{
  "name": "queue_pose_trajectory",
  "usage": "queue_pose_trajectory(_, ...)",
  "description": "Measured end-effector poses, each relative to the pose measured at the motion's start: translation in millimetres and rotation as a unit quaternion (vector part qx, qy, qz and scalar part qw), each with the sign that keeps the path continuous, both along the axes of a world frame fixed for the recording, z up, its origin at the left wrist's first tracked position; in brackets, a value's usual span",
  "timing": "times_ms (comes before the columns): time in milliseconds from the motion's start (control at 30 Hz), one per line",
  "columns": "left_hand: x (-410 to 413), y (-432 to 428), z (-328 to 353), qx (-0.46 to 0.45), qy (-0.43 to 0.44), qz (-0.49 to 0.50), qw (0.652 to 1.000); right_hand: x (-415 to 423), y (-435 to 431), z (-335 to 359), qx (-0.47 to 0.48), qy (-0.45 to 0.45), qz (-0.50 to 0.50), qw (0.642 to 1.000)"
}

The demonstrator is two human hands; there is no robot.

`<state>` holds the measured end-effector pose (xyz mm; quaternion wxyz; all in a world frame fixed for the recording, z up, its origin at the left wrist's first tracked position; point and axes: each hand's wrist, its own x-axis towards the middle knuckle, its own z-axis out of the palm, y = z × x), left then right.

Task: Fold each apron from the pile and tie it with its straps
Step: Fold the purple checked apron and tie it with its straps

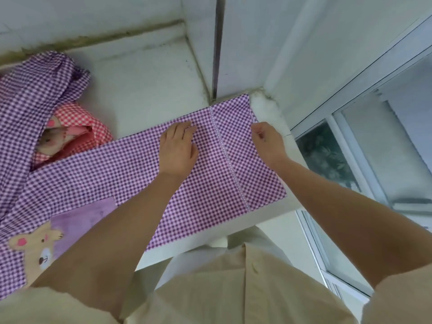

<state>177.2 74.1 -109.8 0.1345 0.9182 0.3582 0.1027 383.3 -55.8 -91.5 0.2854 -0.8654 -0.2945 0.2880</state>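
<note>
The purple apron [131, 174] lies flat on the white ledge [145, 85], under both hands. The left hand [177, 148] rests on it with straight, flat fingers. The right hand [268, 143] pinches its far edge with curled fingers. A bear picture [37, 249] is by the left arm. The pile [30, 94], with a red apron [77, 122] in it, sits left of the left hand.

apron [210, 169] flat on ledge [145, 85], pile [35, 94] at its left, window [374, 141] right

Home corner: white ledge [145, 90], sliding window [397, 136].
</note>
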Motion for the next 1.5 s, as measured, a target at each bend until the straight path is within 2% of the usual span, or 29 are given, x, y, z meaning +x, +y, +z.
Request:
queue_pose_trajectory(167,42,20,3,-0.004,0.012,0.017,1.0,31,44,1,0.017,0.076,-0.014,0.997)
queue_pose_trajectory(333,66,29,-1,-0.008,0.048,0.042,0.998,48,78,-12,-0.013,0.012,0.042,0.999)
queue_pose_trajectory(467,75,26,-1,0.0,0.052,0.037,0.998,51,75,-7,-0.001,0.029,0.044,0.999)
queue_pose_trajectory(600,82,26,2,0.01,0.026,0.02,0.999,53,67,3,0.044,0.139,0.056,0.988)
queue_pose_trajectory(800,88,20,16,-0.002,-0.026,-0.011,1.0,45,53,23,0.109,0.211,0.011,0.971)
queue_pose_trajectory(900,85,18,25,-0.017,-0.045,-0.047,0.998,41,44,31,0.136,0.206,0.011,0.969)
queue_pose_trajectory(1067,74,9,44,-0.096,-0.077,-0.03,0.992,37,28,33,0.139,0.094,0.007,0.986)
queue_pose_trajectory(1133,69,7,49,-0.149,-0.079,-0.037,0.985,38,22,29,0.093,0.051,0.053,0.993)
queue_pose_trajectory(1200,64,5,55,-0.199,-0.104,-0.035,0.974,39,18,24,-0.008,0.008,0.133,0.991)
queue_pose_trajectory(1267,62,5,59,-0.233,-0.138,-0.011,0.963,37,14,26,-0.075,0.027,0.154,0.985)
queue_pose_trajectory(1367,64,7,65,-0.253,-0.179,0.017,0.951,36,4,28,-0.105,0.033,0.146,0.983)
queue_pose_trajectory(1433,68,10,69,-0.255,-0.194,0.032,0.947,40,-5,29,-0.157,0.078,0.148,0.973)
queue_pose_trajectory(1500,75,15,70,-0.241,-0.189,0.043,0.951,43,-14,36,-0.208,0.235,0.163,0.935)
